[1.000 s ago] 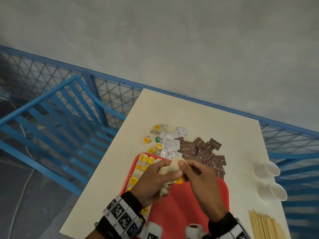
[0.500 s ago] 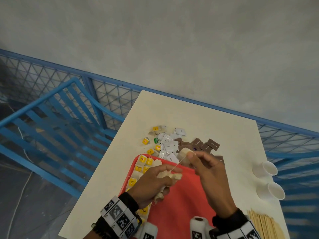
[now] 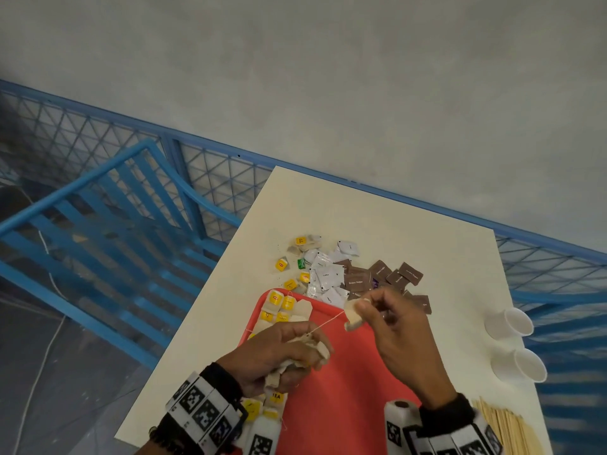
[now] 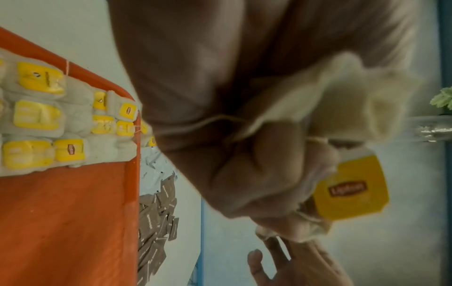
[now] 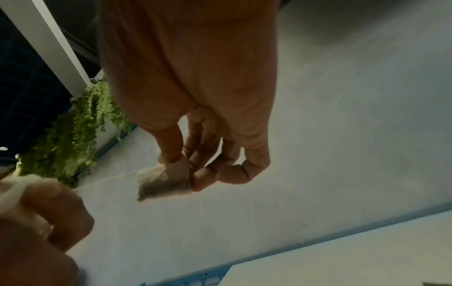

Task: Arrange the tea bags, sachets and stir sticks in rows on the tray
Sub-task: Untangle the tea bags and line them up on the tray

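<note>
Above the red tray (image 3: 341, 389) my left hand (image 3: 282, 353) grips a bunch of tea bags (image 3: 317, 348), with a yellow tag (image 4: 349, 191) showing under its fingers. My right hand (image 3: 384, 318) pinches a single tea bag (image 3: 353, 316) (image 5: 164, 179) by thumb and forefinger. A taut string (image 3: 328, 321) runs from it to the left hand's bunch. Rows of tea bags with yellow tags (image 3: 279, 305) (image 4: 36, 116) lie along the tray's left side. White sachets (image 3: 326, 277) and brown sachets (image 3: 381, 277) lie piled on the table beyond the tray. Stir sticks (image 3: 505, 428) lie at the lower right.
Two white paper cups (image 3: 512, 323) (image 3: 525, 366) stand at the table's right edge. Loose tea bags (image 3: 303, 243) lie at the pile's far left. A blue mesh railing (image 3: 210, 172) and a blue slatted frame (image 3: 92, 231) border the cream table (image 3: 377, 221) on the left and back.
My hands were together at the bunch; the right hand has drawn one tea bag up and to the right, stretching its string taut. The left hand moved slightly toward me with the bunch.
</note>
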### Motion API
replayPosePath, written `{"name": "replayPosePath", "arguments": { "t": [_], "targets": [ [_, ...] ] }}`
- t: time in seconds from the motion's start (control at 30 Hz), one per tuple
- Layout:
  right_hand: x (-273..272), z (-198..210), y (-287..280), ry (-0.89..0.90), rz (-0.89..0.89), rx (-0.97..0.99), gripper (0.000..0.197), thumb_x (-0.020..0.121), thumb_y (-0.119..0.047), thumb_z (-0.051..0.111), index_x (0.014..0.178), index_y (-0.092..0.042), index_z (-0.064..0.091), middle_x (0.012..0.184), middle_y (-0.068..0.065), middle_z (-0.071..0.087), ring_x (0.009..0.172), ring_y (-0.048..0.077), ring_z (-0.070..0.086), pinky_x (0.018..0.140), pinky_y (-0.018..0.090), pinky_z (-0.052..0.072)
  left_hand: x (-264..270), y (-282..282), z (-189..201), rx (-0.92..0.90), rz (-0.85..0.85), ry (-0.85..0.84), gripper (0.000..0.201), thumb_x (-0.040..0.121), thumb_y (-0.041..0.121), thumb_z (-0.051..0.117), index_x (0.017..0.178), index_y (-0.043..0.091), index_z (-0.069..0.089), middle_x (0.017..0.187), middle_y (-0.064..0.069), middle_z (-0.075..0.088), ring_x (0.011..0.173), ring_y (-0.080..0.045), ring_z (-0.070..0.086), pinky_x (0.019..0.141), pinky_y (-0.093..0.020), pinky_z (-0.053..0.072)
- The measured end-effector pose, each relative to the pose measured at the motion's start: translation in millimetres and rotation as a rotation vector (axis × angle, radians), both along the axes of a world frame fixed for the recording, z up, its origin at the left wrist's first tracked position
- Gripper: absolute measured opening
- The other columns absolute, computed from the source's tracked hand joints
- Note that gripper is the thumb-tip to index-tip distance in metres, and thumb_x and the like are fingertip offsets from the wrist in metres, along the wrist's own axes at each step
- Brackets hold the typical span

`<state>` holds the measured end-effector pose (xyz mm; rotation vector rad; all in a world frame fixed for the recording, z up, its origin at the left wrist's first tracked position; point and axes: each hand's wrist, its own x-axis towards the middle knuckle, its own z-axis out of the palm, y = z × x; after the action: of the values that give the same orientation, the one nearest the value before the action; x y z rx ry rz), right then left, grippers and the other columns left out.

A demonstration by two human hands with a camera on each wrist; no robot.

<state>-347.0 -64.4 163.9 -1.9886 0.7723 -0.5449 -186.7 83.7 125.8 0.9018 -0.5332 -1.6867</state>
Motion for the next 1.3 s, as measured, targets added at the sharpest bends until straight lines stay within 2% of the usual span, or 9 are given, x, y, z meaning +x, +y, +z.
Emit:
{"name": "replayPosePath", "arguments": {
  "t": [0.2,0.43,0.57,0.73,0.83,0.93,1.03,1.2,1.3],
  "targets": [
    [3,29,6,-0.182,0.044,0.054,0.011,0.096,-0.026,0.057,0.090,-0.017,0.061,0.070,0.001,0.073,0.077,0.027,0.071,0.077,0.060,0.050,-8,0,-15,-0.060,-0.064,0.215,0.035,0.088,0.044,0.071,0.101,0.012,0.069,0.076,-0.001,0.057,0.044,0.000,0.043,0.036,-0.013,0.026],
    [11,45,11,-0.316,0.063,0.131,0.016,0.096,-0.027,0.060,0.087,-0.014,0.062,0.065,0.010,0.068,0.066,0.032,0.067,0.069,0.053,0.052,-18,-9,-25,-0.007,-0.058,0.392,0.059,0.079,0.069,0.064,0.080,0.010,0.058,0.075,-0.008,0.030,0.041,-0.003,0.031,0.034,-0.012,0.019],
    [5,55,12,-0.343,0.111,0.131,0.017,0.090,-0.037,0.063,0.086,-0.021,0.064,0.072,0.016,0.066,0.069,0.041,0.063,0.066,0.050,0.051,-17,-12,-30,0.136,0.009,0.224,0.045,0.072,0.051,0.084,0.077,0.013,0.060,0.082,-0.006,0.050,0.037,-0.002,0.032,0.032,-0.012,0.018],
    [-7,60,0,-0.164,0.129,-0.017,0.007,0.089,-0.024,0.066,0.087,-0.030,0.069,0.083,-0.001,0.070,0.071,0.025,0.062,0.066,0.042,0.051,0,-12,-19,0.247,0.237,-0.052,0.043,0.078,0.036,0.079,0.096,0.003,0.058,0.065,-0.007,0.048,0.031,-0.005,0.029,0.031,-0.012,0.024],
    [-11,57,-2,-0.111,0.120,-0.100,0.006,0.086,-0.029,0.065,0.087,-0.029,0.071,0.079,-0.010,0.069,0.062,0.008,0.056,0.059,0.021,0.045,9,-15,10,0.138,0.365,-0.288,0.047,0.082,0.034,0.073,0.120,0.009,0.064,0.056,-0.003,0.043,0.032,-0.008,0.027,0.035,-0.015,0.023],
    [-9,51,0,-0.079,0.090,-0.169,0.004,0.086,-0.023,0.070,0.086,-0.026,0.072,0.078,-0.017,0.068,0.062,0.003,0.052,0.060,0.009,0.036,2,-25,51,-0.064,0.362,-0.609,0.035,0.084,0.022,0.075,0.118,0.023,0.070,0.054,0.012,0.054,0.041,-0.001,0.046,0.044,-0.014,0.038],
    [-3,48,4,-0.108,0.060,-0.163,0.008,0.088,-0.020,0.069,0.089,-0.028,0.072,0.082,-0.012,0.070,0.066,0.005,0.056,0.062,0.013,0.040,-7,-35,71,-0.181,0.343,-0.859,0.028,0.082,0.020,0.081,0.108,0.026,0.073,0.082,0.027,0.070,0.079,0.010,0.064,0.076,-0.014,0.047],
    [0,50,9,-0.225,0.013,-0.045,0.012,0.088,-0.024,0.070,0.100,-0.025,0.070,0.093,-0.007,0.072,0.080,0.016,0.067,0.069,0.037,0.054,-3,-38,86,-0.244,0.415,-0.941,0.007,0.088,0.022,0.073,0.086,0.015,0.075,0.067,0.021,0.066,0.062,0.008,0.057,0.066,-0.012,0.041],
    [1,40,5,-0.168,0.072,0.078,0.041,0.085,-0.028,0.073,0.123,-0.030,0.060,0.111,-0.012,0.066,0.096,0.011,0.063,0.079,0.031,0.055,-1,-36,98,-0.288,0.425,-0.888,0.010,0.088,0.015,0.071,0.082,0.007,0.073,0.057,0.021,0.063,0.053,0.010,0.055,0.057,-0.004,0.039]
  ]
}}
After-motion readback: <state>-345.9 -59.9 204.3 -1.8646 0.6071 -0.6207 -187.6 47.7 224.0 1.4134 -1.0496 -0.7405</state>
